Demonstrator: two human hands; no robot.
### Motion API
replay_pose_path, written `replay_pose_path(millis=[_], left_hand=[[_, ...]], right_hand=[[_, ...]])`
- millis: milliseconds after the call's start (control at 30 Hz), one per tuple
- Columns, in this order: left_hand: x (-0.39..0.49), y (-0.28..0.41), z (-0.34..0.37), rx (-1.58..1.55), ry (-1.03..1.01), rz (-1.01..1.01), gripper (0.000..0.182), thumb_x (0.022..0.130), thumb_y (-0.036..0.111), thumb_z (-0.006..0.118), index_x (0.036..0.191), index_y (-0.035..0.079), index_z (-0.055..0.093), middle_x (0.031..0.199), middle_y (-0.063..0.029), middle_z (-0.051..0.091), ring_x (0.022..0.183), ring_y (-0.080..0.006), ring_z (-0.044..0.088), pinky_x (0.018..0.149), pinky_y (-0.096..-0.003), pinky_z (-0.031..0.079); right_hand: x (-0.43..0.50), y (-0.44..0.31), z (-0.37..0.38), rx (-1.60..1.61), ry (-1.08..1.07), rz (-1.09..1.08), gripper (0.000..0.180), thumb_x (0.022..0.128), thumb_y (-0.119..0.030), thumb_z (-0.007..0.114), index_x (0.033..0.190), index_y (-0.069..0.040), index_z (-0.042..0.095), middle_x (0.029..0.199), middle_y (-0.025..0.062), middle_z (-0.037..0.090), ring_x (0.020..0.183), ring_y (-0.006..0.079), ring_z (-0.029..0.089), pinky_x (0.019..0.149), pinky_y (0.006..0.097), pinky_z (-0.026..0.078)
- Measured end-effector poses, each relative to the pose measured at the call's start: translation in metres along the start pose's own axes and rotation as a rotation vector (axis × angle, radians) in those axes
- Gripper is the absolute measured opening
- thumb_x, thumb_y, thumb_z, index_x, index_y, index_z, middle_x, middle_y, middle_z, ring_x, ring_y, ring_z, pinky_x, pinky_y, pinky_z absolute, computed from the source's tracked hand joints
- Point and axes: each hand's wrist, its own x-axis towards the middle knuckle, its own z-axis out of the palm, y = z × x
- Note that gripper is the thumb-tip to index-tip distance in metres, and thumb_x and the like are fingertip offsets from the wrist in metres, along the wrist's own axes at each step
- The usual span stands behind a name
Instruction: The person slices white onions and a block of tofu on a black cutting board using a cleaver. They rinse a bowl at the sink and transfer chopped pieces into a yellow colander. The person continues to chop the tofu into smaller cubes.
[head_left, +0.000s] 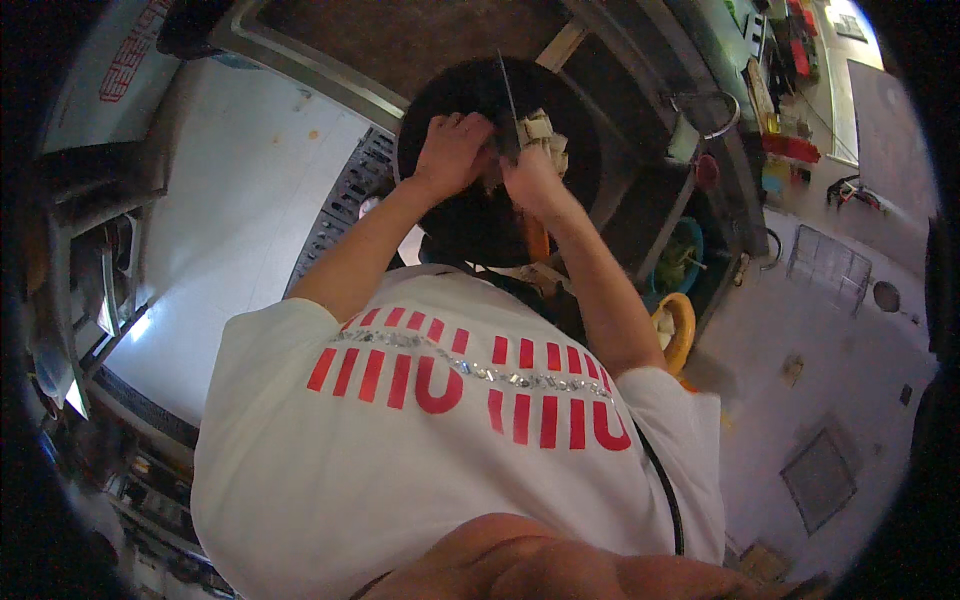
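Note:
My right hand (534, 178) grips a kitchen knife (510, 101) whose blade points away from me, seen nearly edge-on, over a round, dark chopping board (450, 82). Pale cut pieces of food (541, 133) lie in a small pile just right of the blade. Left of the blade, my left hand (455, 154) rests on the board with its fingers bent; the area between the hands is dark, and I cannot tell what lies under its fingertips. An orange thing (535, 238), perhaps a handle, lies below my right wrist.
A metal counter edge (322, 71) runs behind the board. To the right are a blue basin (679, 255) with green contents, a yellow-orange basket (681, 330) and a metal-handled strainer or pot (682, 139). A black perforated mat (337, 199) lies at the left.

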Motion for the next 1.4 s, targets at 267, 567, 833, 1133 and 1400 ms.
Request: replay_pose_path(millis=[267,567,833,1133,1400], left_hand=[[-0.003,-0.004,0.003,-0.174,0.109,0.011,0.03,0.085,0.017,0.063,0.113,0.009,0.056,0.111,-0.0129,0.058,0.106,-0.0336,0.054,0.095,-0.0466,0.037],[-0.002,-0.002,-0.006,-0.133,0.101,0.064,0.033,0.08,0.011,0.065,0.112,0.007,0.056,0.11,-0.0132,0.057,0.105,-0.0339,0.053,0.094,-0.047,0.037],[-0.008,-0.004,0.001,-0.087,0.149,0.094,0.035,0.08,0.011,0.065,0.114,0.006,0.057,0.113,-0.0131,0.057,0.105,-0.035,0.053,0.093,-0.0473,0.038],[-0.003,-0.006,0.002,-0.118,0.121,0.035,0.033,0.078,0.014,0.068,0.109,0.005,0.058,0.107,-0.0144,0.058,0.099,-0.0369,0.055,0.088,-0.0479,0.041],[-0.004,-0.003,0.002,-0.078,0.189,0.047,0.032,0.072,0.012,0.068,0.102,0.007,0.058,0.1,-0.0116,0.058,0.097,-0.0333,0.056,0.087,-0.0449,0.04]], right_hand=[[-0.051,0.049,-0.006,0.023,0.01,0.106,0.026,0.093,-0.021,0.06,0.093,0.005,0.064,0.077,0.022,0.065,0.071,0.0379,0.064,0.062,0.0424,0.049],[-0.059,0.033,-0.027,-0.016,-0.077,0.142,0.03,0.094,-0.023,0.057,0.098,0.006,0.063,0.083,0.0273,0.066,0.077,0.0457,0.063,0.067,0.0451,0.05],[-0.007,-0.001,-0.017,0.004,-0.021,-0.009,0.028,0.098,-0.024,0.052,0.097,0.003,0.062,0.067,0.0104,0.058,0.056,0.0223,0.057,0.05,0.036,0.048],[-0.032,0.005,-0.015,-0.04,-0.034,-0.057,0.028,0.094,-0.023,0.058,0.102,0.004,0.063,0.087,0.0223,0.066,0.071,0.0331,0.064,0.06,0.04,0.05],[-0.014,-0.002,-0.009,-0.084,0.032,0.026,0.037,0.095,-0.029,0.058,0.102,0.007,0.064,0.088,0.0267,0.067,0.089,0.0419,0.065,0.073,0.043,0.051]])
